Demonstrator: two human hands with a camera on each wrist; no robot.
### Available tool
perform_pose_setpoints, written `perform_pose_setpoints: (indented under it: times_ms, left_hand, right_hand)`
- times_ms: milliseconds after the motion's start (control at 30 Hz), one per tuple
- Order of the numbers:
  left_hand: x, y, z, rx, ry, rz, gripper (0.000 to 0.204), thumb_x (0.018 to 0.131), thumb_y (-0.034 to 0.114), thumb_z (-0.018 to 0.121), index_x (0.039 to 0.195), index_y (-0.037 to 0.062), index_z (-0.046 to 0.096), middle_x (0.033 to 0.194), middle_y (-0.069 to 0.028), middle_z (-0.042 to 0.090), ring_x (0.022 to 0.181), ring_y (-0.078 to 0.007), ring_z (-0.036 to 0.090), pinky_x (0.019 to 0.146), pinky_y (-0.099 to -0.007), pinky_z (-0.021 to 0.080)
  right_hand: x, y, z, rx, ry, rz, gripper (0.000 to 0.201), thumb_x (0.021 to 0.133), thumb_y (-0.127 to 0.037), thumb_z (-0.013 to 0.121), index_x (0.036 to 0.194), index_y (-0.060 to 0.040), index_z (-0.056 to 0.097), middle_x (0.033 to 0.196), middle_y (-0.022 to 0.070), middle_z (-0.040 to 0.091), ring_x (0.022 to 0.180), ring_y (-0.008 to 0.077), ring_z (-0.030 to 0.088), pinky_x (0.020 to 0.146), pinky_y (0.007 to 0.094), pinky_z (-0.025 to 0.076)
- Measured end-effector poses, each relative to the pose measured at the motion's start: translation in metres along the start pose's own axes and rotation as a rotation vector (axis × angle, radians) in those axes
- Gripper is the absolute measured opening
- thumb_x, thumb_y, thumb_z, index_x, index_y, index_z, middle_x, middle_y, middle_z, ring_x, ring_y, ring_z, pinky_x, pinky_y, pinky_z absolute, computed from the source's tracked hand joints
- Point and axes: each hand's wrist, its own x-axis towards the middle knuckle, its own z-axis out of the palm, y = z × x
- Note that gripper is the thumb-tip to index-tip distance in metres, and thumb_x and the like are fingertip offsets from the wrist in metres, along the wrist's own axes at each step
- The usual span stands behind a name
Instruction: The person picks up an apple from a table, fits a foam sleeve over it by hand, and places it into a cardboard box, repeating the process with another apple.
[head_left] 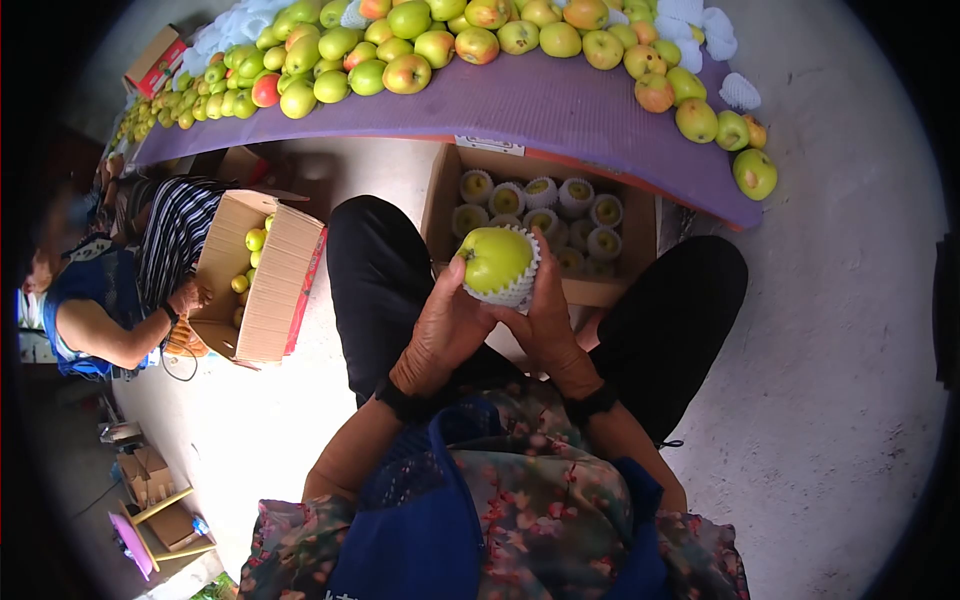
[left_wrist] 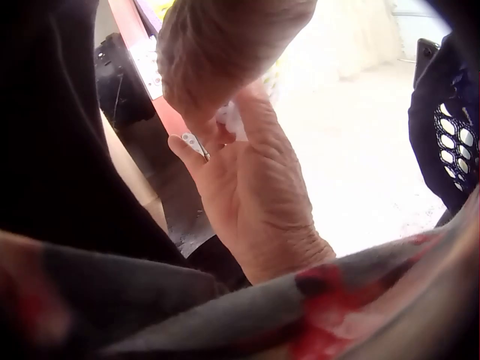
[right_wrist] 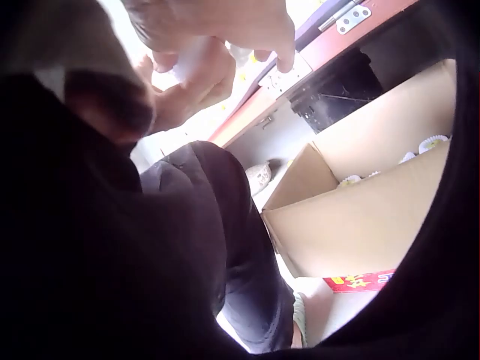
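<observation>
Between both hands, above the knees, is a green apple with a white foam net round its right and lower side. The left hand grips the apple from the left, thumb near its stem end. On the other side the right hand holds the netted part, a finger along the net's upper edge. Just beyond the hands a cardboard box holds several netted apples. Both wrist views show the hands close together, with the apple mostly hidden.
A purple-covered table bears many loose apples and foam nets. At the left, another person reaches to a tilted carton with apples inside. A small stool stands at the lower left.
</observation>
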Motion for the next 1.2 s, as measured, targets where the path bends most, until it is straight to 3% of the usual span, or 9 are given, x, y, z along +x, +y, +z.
perform_pose_setpoints:
  times_ms: [167,267,467,567,667,767,867,967,1200]
  left_hand:
    - [-0.001,0.0,-0.001,0.035,0.011,-0.004,0.066,0.09,0.049,0.059,0.135,0.0039,0.044,0.133,-0.0128,0.053,0.124,-0.0272,0.05,0.107,-0.0433,0.039]
    - [0.002,-0.001,-0.012,0.057,-0.028,0.022,0.063,0.089,0.043,0.062,0.135,0.0038,0.043,0.132,-0.0127,0.053,0.123,-0.0271,0.051,0.107,-0.0429,0.038]
    - [-0.005,0.008,-0.009,0.092,0.007,-0.018,0.067,0.081,0.028,0.069,0.136,0.0043,0.04,0.127,-0.0124,0.052,0.119,-0.028,0.052,0.106,-0.043,0.04]
    - [-0.007,0.015,-0.012,0.108,-0.029,0.008,0.069,0.077,0.018,0.071,0.137,0.0073,0.038,0.125,-0.0101,0.051,0.12,-0.024,0.05,0.104,-0.0403,0.04]
    - [-0.013,0.029,-0.007,0.28,-0.011,0.032,0.078,0.07,0.009,0.072,0.14,0.0069,0.036,0.126,-0.0101,0.05,0.119,-0.0237,0.05,0.105,-0.0374,0.039]
    - [-0.015,0.032,-0.009,0.486,-0.046,0.006,0.085,0.066,0.002,0.073,0.142,0.0063,0.034,0.126,-0.0108,0.05,0.12,-0.0231,0.05,0.105,-0.0346,0.04]
    - [-0.018,0.031,-0.001,0.61,-0.031,-0.059,0.088,0.065,0.0,0.075,0.143,0.0064,0.034,0.127,-0.0115,0.05,0.12,-0.0224,0.05,0.105,-0.0336,0.04]
    - [-0.018,0.028,-0.003,0.6,-0.022,-0.07,0.087,0.066,0.002,0.075,0.142,0.0055,0.035,0.127,-0.0115,0.05,0.12,-0.0221,0.051,0.105,-0.0328,0.04]
    - [-0.016,0.023,-0.004,0.679,0.024,-0.103,0.087,0.063,0.006,0.075,0.141,0.0031,0.036,0.129,-0.0101,0.049,0.121,-0.0207,0.049,0.107,-0.0328,0.038]
  right_hand:
    - [0.001,-0.004,-0.004,-0.071,0.023,-0.011,0.103,0.071,-0.047,0.079,0.143,0.0058,0.027,0.133,0.0256,0.043,0.124,0.0395,0.044,0.104,0.0447,0.038]
    - [0.003,-0.006,-0.008,-0.097,0.018,-0.061,0.1,0.069,-0.043,0.082,0.142,0.0033,0.032,0.132,0.0236,0.044,0.124,0.0382,0.045,0.103,0.0443,0.039]
    - [-0.001,-0.001,-0.009,0.085,-0.027,0.05,0.098,0.063,-0.029,0.088,0.141,-0.0027,0.036,0.131,0.0196,0.047,0.122,0.0353,0.048,0.103,0.0427,0.04]
    - [0.001,-0.013,-0.019,0.24,-0.085,0.051,0.085,0.069,-0.025,0.084,0.139,-0.0028,0.04,0.128,0.0167,0.049,0.119,0.0312,0.051,0.102,0.0412,0.041]
    - [0.003,-0.007,-0.032,0.333,-0.02,0.089,0.061,0.079,-0.022,0.075,0.131,-0.0017,0.05,0.122,0.0133,0.053,0.111,0.0248,0.056,0.095,0.036,0.045]
    - [0.004,-0.02,-0.039,0.495,-0.014,0.296,0.035,0.087,-0.018,0.067,0.117,-0.0003,0.061,0.11,0.0106,0.059,0.099,0.0198,0.06,0.085,0.0305,0.048]
    - [0.006,-0.02,-0.034,0.416,-0.067,0.29,0.023,0.089,-0.014,0.065,0.107,-0.0003,0.066,0.095,0.0083,0.064,0.087,0.0162,0.062,0.078,0.0272,0.048]
    - [0.005,-0.012,-0.031,0.337,-0.02,0.218,0.017,0.089,-0.011,0.063,0.102,-0.0014,0.068,0.086,0.0072,0.065,0.081,0.0172,0.063,0.074,0.0277,0.048]
    - [0.009,-0.02,-0.03,0.043,0.078,0.041,0.009,0.089,-0.01,0.062,0.094,-0.0031,0.066,0.084,0.011,0.064,0.075,0.0277,0.063,0.067,0.0344,0.048]
